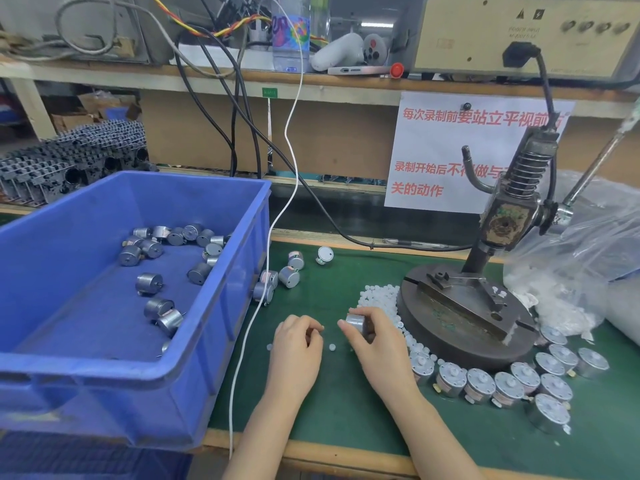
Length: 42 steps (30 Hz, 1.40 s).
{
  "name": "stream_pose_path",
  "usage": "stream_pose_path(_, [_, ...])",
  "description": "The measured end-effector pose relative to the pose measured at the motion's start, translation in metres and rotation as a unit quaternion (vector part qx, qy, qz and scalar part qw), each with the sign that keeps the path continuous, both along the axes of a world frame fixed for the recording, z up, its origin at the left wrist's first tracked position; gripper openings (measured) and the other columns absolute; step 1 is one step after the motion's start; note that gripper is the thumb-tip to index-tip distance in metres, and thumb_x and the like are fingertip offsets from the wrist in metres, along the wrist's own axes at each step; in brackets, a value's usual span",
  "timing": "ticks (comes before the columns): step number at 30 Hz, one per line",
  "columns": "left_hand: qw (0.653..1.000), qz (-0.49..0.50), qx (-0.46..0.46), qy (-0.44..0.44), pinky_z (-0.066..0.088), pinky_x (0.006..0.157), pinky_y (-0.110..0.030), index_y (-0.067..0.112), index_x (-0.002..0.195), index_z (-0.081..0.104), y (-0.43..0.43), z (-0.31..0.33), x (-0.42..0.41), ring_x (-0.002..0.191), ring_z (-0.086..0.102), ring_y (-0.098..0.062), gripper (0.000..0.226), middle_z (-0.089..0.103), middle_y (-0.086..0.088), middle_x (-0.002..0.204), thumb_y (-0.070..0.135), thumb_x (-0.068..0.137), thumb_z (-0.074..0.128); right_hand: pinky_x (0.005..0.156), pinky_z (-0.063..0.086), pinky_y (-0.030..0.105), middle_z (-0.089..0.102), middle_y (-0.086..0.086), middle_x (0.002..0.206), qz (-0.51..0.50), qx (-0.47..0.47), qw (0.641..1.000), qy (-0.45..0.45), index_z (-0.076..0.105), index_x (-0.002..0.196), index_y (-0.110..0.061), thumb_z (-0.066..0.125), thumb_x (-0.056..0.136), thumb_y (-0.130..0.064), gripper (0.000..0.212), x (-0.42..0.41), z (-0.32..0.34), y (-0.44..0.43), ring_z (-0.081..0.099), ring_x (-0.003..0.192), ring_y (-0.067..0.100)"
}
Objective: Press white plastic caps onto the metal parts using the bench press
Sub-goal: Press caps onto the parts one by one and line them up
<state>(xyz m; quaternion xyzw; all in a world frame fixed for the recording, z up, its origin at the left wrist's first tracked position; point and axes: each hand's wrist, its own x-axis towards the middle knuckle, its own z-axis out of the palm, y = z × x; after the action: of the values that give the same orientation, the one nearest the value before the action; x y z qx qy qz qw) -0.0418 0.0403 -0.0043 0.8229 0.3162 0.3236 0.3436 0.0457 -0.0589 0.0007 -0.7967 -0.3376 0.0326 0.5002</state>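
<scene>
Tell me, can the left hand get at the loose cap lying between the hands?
Probably yes: the cap lies on bare mat right beside the left hand, with nothing between them.

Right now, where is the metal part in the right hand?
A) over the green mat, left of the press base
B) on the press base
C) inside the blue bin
A: the right hand grips the metal part above the green mat, short of the press base.

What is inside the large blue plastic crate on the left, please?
Small silver cylindrical metal motors lie scattered on the floor of the blue plastic crate, mostly toward its far side. Its near wall hides the front floor strip from view.
</scene>
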Motion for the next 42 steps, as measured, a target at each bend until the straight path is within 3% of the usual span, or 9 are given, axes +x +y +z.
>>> stream_pose_path(3, [1.000, 0.002, 0.000, 0.003, 0.026, 0.066, -0.014, 0.012, 0.089, 0.065, 0.000, 0.000, 0.000, 0.086, 0.046, -0.013, 0.016, 0.047, 0.011, 0.081, 0.006, 0.089, 0.050, 0.070, 0.029, 0.013, 0.045, -0.019, 0.080, 0.008, -0.014, 1.000, -0.026, 0.060, 0.116, -0.019, 0.056, 0.090, -0.034, 0.030, 0.001, 0.000, 0.002, 0.044, 0.077, -0.003])
stream_pose_path(6, [1.000, 0.003, -0.001, 0.007, 0.026, 0.066, -0.014, 0.013, 0.090, 0.065, 0.000, -0.001, 0.000, 0.087, 0.046, -0.013, 0.016, 0.048, 0.010, 0.083, 0.007, 0.089, 0.050, 0.075, 0.028, 0.017, 0.052, -0.007, 0.091, 0.037, -0.071, 0.996, -0.044, 0.047, 0.134, -0.016, 0.045, 0.096, -0.035, 0.043, 0.000, 0.000, 0.003, 0.047, 0.092, 0.009])
stream_pose_path(10, [1.000, 0.006, 0.002, 0.016, 0.026, 0.066, -0.016, 0.013, 0.091, 0.064, 0.000, -0.001, 0.001, 0.091, 0.048, -0.015, 0.015, 0.050, 0.007, 0.086, 0.009, 0.090, 0.050, 0.087, 0.034, 0.024, 0.046, -0.003, 0.106, 0.090, -0.132, 0.985, -0.063, 0.031, 0.144, -0.017, 0.033, 0.100, -0.035, 0.048, -0.001, -0.001, 0.008, 0.047, 0.109, 0.015])
stream_pose_path(20, [1.000, 0.006, 0.012, 0.022, 0.022, 0.062, -0.018, 0.011, 0.091, 0.065, 0.000, 0.000, 0.001, 0.086, 0.042, -0.012, 0.015, 0.046, 0.007, 0.083, 0.009, 0.090, 0.050, 0.083, 0.032, 0.024, 0.048, 0.000, 0.114, 0.110, -0.183, 0.968, -0.132, 0.025, 0.146, -0.017, 0.028, 0.100, -0.037, 0.050, -0.001, -0.004, 0.014, 0.044, 0.111, 0.015])
stream_pose_path(25, [1.000, 0.000, 0.011, 0.027, 0.022, 0.063, -0.019, 0.010, 0.090, 0.064, 0.000, 0.001, 0.000, 0.087, 0.043, -0.013, 0.014, 0.047, 0.006, 0.084, 0.010, 0.090, 0.050, 0.085, 0.040, 0.029, 0.045, 0.000, 0.119, 0.107, -0.201, 0.956, -0.183, 0.020, 0.148, -0.022, 0.028, 0.100, -0.039, 0.051, -0.007, -0.001, 0.019, 0.043, 0.110, 0.017])
stream_pose_path(30, [0.999, 0.005, -0.036, 0.019, 0.040, 0.081, -0.031, 0.007, 0.094, 0.065, 0.002, 0.003, 0.000, 0.095, 0.050, -0.022, 0.019, 0.055, -0.002, 0.093, 0.003, 0.088, 0.047, 0.081, 0.040, 0.030, 0.043, -0.001, 0.122, 0.102, -0.213, 0.950, -0.206, 0.018, 0.148, -0.025, 0.026, 0.100, -0.041, 0.051, -0.013, -0.001, 0.021, 0.043, 0.110, 0.018])
stream_pose_path(33, [0.999, 0.009, -0.042, 0.018, 0.042, 0.085, -0.036, 0.006, 0.095, 0.065, 0.001, 0.003, 0.000, 0.097, 0.050, -0.023, 0.021, 0.057, -0.004, 0.098, 0.001, 0.088, 0.046, 0.083, 0.042, 0.032, 0.042, -0.001, 0.125, 0.114, -0.226, 0.943, -0.215, 0.017, 0.148, -0.024, 0.025, 0.100, -0.040, 0.051, -0.013, 0.000, 0.020, 0.043, 0.111, 0.019])
stream_pose_path(38, [0.999, 0.004, -0.033, 0.010, 0.035, 0.077, -0.024, 0.005, 0.092, 0.065, 0.001, 0.002, 0.002, 0.096, 0.049, -0.023, 0.024, 0.056, -0.005, 0.092, -0.004, 0.087, 0.043, 0.088, 0.041, 0.036, 0.041, 0.001, 0.127, 0.147, -0.238, 0.939, -0.200, 0.018, 0.148, -0.022, 0.027, 0.100, -0.038, 0.051, -0.010, 0.004, 0.018, 0.043, 0.112, 0.022])
stream_pose_path(42, [0.999, 0.003, -0.037, 0.007, 0.035, 0.077, -0.025, 0.003, 0.092, 0.066, 0.001, 0.002, 0.001, 0.097, 0.049, -0.023, 0.027, 0.056, -0.006, 0.092, -0.006, 0.087, 0.041, 0.090, 0.039, 0.036, 0.041, 0.003, 0.126, 0.150, -0.252, 0.933, -0.207, 0.018, 0.148, -0.021, 0.027, 0.100, -0.038, 0.051, -0.011, 0.006, 0.018, 0.044, 0.111, 0.023])
